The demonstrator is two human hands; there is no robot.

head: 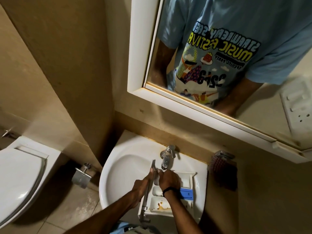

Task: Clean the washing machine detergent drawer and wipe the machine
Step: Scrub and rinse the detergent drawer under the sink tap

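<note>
Detergent drawer (pixel 158 206), seemingly across sink (pixel 118 166)

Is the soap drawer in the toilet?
No, the detergent drawer lies across the washbasin below the tap, not in the toilet.

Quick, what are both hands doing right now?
Left hand: grips the side of the detergent drawer.
Right hand: inside the drawer; grip cannot be told.

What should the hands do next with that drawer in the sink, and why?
Probably slide the right hand down to rub the near compartment. Orange-brown stains show there, while that hand is up at the far end by the tap. The left hand grips the drawer by its left side, steadying it over the sink.
</note>
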